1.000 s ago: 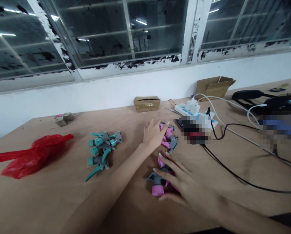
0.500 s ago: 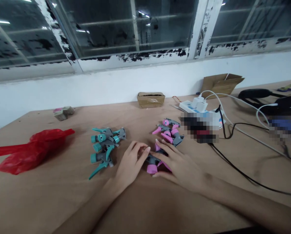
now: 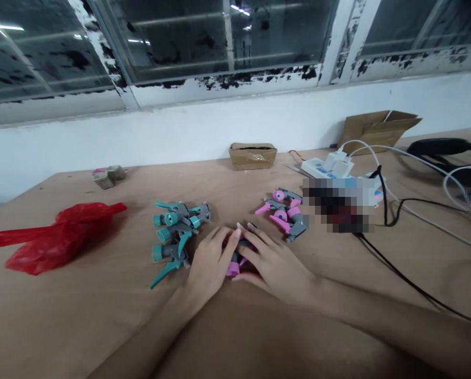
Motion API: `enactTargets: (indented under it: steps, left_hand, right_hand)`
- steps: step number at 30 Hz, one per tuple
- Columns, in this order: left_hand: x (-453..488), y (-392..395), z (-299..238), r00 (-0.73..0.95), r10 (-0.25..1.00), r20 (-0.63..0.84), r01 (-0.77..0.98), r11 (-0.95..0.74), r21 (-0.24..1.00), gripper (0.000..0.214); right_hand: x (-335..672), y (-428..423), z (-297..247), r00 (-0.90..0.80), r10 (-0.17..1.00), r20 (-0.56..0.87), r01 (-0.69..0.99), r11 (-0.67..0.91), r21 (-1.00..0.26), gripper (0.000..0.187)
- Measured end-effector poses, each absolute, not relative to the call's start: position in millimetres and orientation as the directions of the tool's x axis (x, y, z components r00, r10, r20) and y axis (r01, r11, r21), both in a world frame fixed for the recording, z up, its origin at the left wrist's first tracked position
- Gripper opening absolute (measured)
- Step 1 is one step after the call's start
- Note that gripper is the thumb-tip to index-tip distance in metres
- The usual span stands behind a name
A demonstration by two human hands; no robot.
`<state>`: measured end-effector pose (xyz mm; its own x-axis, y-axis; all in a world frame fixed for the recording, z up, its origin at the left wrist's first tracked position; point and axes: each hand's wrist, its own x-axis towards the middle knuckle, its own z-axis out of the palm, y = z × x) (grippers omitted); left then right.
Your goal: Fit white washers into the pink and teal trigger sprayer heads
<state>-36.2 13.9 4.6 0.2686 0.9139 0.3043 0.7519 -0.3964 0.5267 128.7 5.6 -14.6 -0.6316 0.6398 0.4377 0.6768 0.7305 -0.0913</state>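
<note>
Both hands meet over pink-and-grey trigger sprayer heads (image 3: 232, 269) lying on the table. My left hand (image 3: 212, 260) curves round their left side, its thumb and fingers bent against them. From the right, my right hand (image 3: 272, 263) covers the same heads with its fingers bent over the top. Most of these sprayers are hidden under the fingers, so their number cannot be told. Just beyond my right hand lies a loose group of pink-and-grey sprayer heads (image 3: 284, 213). Left of my left hand is a pile of teal-and-grey sprayer heads (image 3: 176, 229).
A red plastic bag (image 3: 61, 237) lies at the left, with small grey blocks (image 3: 109, 176) behind it. A small cardboard box (image 3: 253, 157) stands by the wall. At the right are a power strip (image 3: 316, 167), cables and an open carton (image 3: 371, 131).
My hands have closed in on the nearer pink sprayers, which have shifted left, apart from the farther pink group. The whole view has swung slightly.
</note>
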Motion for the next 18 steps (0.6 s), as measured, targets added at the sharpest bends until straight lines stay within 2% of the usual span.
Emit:
enactTargets:
  steps: [3, 9, 13, 18]
  left_hand:
    - [-39.3, 17.1, 4.7, 0.244, 0.914, 0.324, 0.776, -0.384, 0.5, 0.026]
    - [-37.2, 17.0, 0.6, 0.325, 0.873, 0.363, 0.836, -0.445, 0.321, 0.023]
    - [-40.7, 18.3, 2.1, 0.264, 0.87, 0.416, 0.826, -0.427, 0.369, 0.024]
    - [-50.1, 18.4, 12.0, 0.172, 0.869, 0.463, 0.808, -0.394, 0.438, 0.025]
  right_hand:
    - [124.3, 20.0, -17.1, -0.62, 0.641, 0.452, 0.687, 0.722, -0.081, 0.058]
    - [128.9, 20.7, -22.6, -0.605, 0.642, 0.471, 0.695, 0.714, -0.08, 0.054]
    - [131.0, 17.7, -23.0, -0.596, 0.631, 0.496, 0.685, 0.722, -0.095, 0.054]
    - [131.8, 15.1, -16.6, -0.539, 0.578, 0.613, 0.666, 0.738, -0.11, 0.06]
